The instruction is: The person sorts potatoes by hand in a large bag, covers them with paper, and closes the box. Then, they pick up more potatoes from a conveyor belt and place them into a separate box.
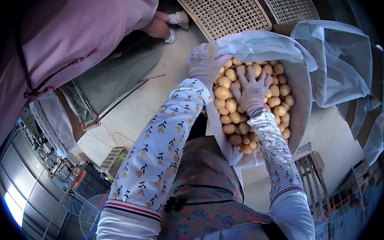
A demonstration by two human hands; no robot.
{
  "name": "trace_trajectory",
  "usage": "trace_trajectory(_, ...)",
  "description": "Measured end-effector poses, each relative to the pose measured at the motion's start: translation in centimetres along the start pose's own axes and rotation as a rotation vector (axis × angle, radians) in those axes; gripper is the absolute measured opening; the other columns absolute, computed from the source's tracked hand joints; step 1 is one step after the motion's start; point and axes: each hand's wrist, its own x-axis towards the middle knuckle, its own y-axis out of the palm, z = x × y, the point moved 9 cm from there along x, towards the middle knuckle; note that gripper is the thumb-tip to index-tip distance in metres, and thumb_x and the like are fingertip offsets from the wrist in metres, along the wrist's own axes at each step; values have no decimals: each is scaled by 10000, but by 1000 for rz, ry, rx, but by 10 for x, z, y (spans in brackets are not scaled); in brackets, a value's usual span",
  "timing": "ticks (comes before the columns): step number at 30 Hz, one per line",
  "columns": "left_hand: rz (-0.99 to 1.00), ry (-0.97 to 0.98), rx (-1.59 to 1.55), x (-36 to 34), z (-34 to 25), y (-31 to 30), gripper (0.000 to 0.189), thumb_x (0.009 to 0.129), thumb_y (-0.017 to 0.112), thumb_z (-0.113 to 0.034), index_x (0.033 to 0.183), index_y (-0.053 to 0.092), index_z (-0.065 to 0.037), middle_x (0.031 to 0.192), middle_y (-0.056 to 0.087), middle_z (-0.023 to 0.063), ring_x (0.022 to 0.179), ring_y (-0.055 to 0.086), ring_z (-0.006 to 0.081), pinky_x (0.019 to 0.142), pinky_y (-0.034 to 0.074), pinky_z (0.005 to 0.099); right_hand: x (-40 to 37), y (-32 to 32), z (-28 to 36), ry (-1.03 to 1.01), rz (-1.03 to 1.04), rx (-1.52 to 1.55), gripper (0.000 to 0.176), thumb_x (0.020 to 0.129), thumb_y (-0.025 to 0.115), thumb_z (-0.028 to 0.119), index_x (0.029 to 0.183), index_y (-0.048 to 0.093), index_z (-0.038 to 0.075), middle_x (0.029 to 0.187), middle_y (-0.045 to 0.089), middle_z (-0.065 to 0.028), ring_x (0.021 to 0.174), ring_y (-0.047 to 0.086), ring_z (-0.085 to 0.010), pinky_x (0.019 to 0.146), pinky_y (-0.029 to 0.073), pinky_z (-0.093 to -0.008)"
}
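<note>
Past floral sleeves (165, 136), left hand (205, 62) clutches liner rim (255, 43), fingertips hidden; right hand (253, 90) open on potatoes (279, 110)

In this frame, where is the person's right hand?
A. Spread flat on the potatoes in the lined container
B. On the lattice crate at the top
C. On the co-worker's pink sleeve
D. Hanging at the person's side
A: the right hand lies with fingers spread on the potatoes, while the left hand grips the rim of the plastic liner.
</note>
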Motion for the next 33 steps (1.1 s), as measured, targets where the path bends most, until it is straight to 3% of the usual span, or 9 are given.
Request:
trace_trajectory(7, 65, -23, 75, 1, -1, 0, 431, 734, 755, -464, 999, 622, -152, 923, 615, 79, 908, 575, 321, 792, 447, 474, -75, -6, 4, 86, 139, 157, 614, 832, 599, 418, 1379, 486, 163, 1293, 533, -131, 1243, 436, -312, 1038, 257, -588)
trace_trajectory(12, 96, 59, 139, -1, 2, 10, 440, 750, 720, -506, 955, 628, -128, 896, 617, 87, 876, 583, 322, 770, 452, 469, -171, -4, 5, -86, 352, 280, 709, 738, 688, 425, 1355, 502, 130, 1314, 525, -125, 1252, 453, -306, 1096, 235, -561)
trace_trajectory(15, 207, 48, 77, 4, 3, 15, 440, 754, 712, -517, 902, 653, -107, 874, 643, 109, 843, 607, 341, 740, 468, 462, -155, -13, -20, -113, 372, 649, 380, 807, 655, 254, 1144, 625, 80, 1050, 644, -96, 913, 606, -268, 880, 447, -439)
trace_trajectory(18, 150, -34, 67, 6, 5, 8, 462, 752, 719, -529, 910, 669, -98, 898, 661, 123, 857, 622, 335, 745, 478, 454, -63, -45, -50, -23, -25, 542, 219, 815, 666, 163, 992, 609, 49, 883, 623, -95, 789, 593, -289, 747, 454, -407)
trace_trajectory(20, 62, 15, 114, 6, -1, -1, 437, 751, 739, -503, 910, 679, -100, 869, 668, 110, 828, 633, 323, 729, 487, 436, 4, -31, -68, -84, -186, 428, 271, 862, 618, 181, 1106, 595, 64, 898, 611, -140, 871, 578, -334, 773, 449, -437)
trace_trajectory(23, -58, 84, 157, 4, -12, -11, 381, 743, 782, -445, 889, 688, -106, 793, 673, 83, 758, 646, 309, 690, 500, 406, 70, 43, -104, 220, 168, 286, 467, 853, 591, 423, 1153, 609, 66, 1190, 619, -173, 1079, 578, -363, 912, 447, -442)
trace_trajectory(26, 43, -27, 148, 6, -10, -9, 424, 738, 778, -481, 883, 672, -97, 815, 668, 94, 792, 641, 311, 712, 496, 408, 89, 65, -110, 270, -101, 178, 537, 827, 566, 511, 1122, 643, 68, 1176, 647, -159, 1095, 592, -356, 931, 454, -437)
trace_trajectory(31, -36, 65, 180, 4, -6, -8, 455, 744, 758, -512, 885, 674, -88, 835, 667, 99, 822, 635, 312, 732, 491, 411, 71, 55, -54, 33, 75, 397, 397, 818, 586, 460, 888, 704, 88, 887, 701, -146, 832, 661, -345, 747, 524, -414)
trace_trajectory(33, -4, 34, 180, 5, -6, -6, 452, 744, 760, -506, 893, 674, -88, 844, 668, 102, 830, 635, 310, 740, 491, 409, 50, 60, -42, 220, 97, 433, 336, 793, 589, 406, 849, 689, 90, 792, 688, -142, 767, 658, -346, 708, 523, -430)
